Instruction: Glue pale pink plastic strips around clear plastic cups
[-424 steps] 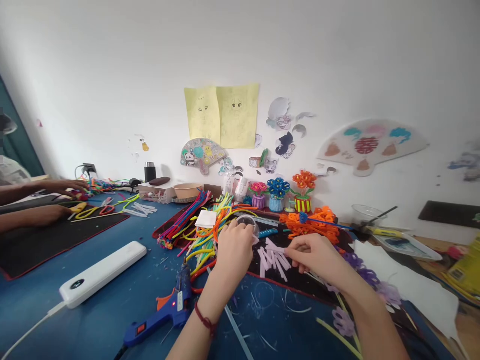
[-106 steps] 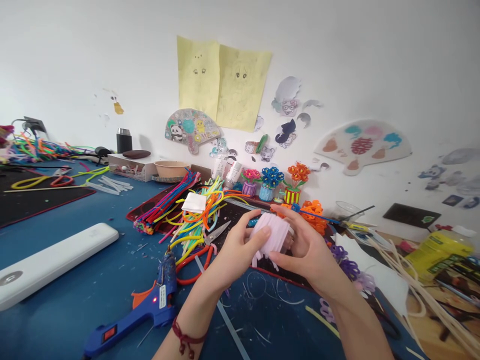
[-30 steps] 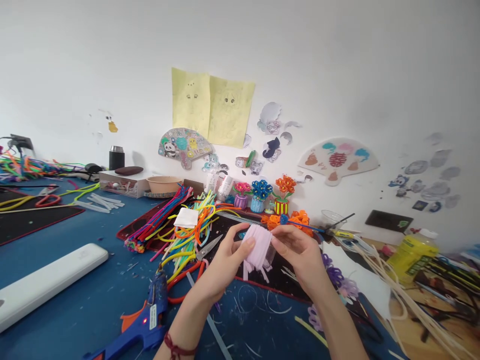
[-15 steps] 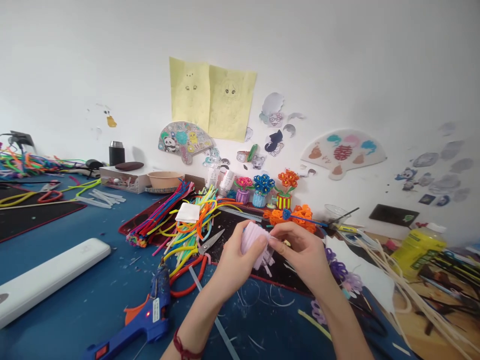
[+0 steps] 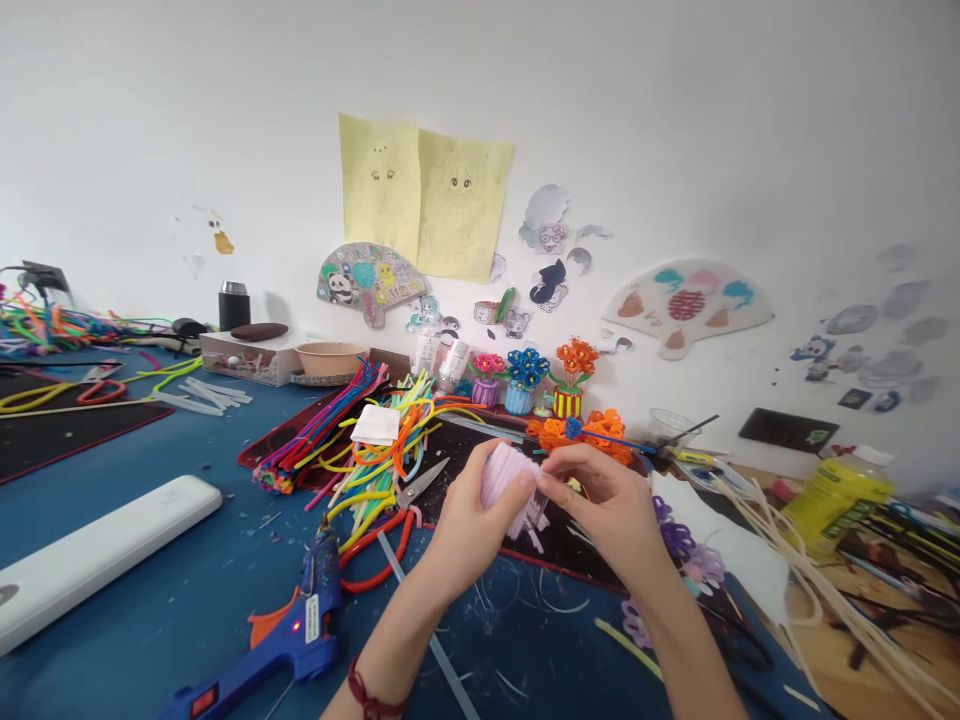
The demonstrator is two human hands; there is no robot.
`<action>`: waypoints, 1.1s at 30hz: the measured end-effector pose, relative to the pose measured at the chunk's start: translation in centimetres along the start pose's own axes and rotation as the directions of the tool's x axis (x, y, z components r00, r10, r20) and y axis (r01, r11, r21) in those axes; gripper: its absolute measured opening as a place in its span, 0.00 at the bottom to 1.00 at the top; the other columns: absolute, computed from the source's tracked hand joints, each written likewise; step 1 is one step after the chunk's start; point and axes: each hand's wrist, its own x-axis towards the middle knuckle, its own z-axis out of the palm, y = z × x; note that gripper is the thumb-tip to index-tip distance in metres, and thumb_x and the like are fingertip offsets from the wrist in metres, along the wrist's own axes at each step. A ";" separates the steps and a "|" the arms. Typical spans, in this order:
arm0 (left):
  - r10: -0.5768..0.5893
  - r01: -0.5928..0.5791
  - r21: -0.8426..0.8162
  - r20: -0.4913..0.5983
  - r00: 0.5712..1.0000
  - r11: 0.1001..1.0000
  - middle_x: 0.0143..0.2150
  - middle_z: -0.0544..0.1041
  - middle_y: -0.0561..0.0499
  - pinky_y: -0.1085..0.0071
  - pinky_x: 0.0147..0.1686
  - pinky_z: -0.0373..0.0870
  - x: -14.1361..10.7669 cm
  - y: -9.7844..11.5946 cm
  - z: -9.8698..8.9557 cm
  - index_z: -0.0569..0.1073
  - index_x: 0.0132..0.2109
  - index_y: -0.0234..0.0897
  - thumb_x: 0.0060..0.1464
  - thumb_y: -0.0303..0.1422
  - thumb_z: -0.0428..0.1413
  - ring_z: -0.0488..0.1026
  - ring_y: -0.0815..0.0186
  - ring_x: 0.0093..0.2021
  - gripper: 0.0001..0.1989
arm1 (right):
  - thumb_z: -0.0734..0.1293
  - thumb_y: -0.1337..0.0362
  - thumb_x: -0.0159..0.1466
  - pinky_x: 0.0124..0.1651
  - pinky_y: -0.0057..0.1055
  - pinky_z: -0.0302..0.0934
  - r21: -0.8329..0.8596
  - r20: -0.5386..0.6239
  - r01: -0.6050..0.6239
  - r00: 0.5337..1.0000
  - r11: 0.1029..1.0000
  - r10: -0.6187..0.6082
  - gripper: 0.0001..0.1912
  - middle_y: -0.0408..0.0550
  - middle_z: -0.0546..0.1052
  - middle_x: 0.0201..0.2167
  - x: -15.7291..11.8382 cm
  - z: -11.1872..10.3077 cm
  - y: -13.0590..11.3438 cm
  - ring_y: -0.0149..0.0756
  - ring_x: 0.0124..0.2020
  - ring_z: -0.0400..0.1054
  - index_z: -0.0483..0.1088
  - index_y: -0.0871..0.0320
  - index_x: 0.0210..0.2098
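Lilac strips (image 5: 502, 474) moved into the left hand (image 5: 481, 515); pots (image 5: 519, 401) hold flowers (image 5: 528, 367).

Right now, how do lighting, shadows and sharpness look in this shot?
Head view: soft light, the white wall greyer toward the right; head view: faint shadow beside the black flask; head view: lilac strips in the left hand look pale and soft, fine texture unclear.

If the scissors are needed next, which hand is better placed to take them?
Probably the left hand: the scissors lie just beside it, while the right hand is farther off. The left must first release the pale strips.
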 end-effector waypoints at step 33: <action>-0.113 0.110 -0.182 -0.004 0.994 0.977 0.58 0.70 0.43 0.62 0.59 0.58 -0.1 -0.1 0.4 0.61 0.62 0.36 0.65 0.44 0.42 0.65 0.58 0.58 0.24 | 0.75 0.59 0.57 0.58 0.41 0.63 0.094 0.170 -0.053 0.985 0.994 0.036 0.23 0.50 0.75 0.52 0.2 0.5 0.9 0.45 0.55 0.69 0.71 0.52 0.51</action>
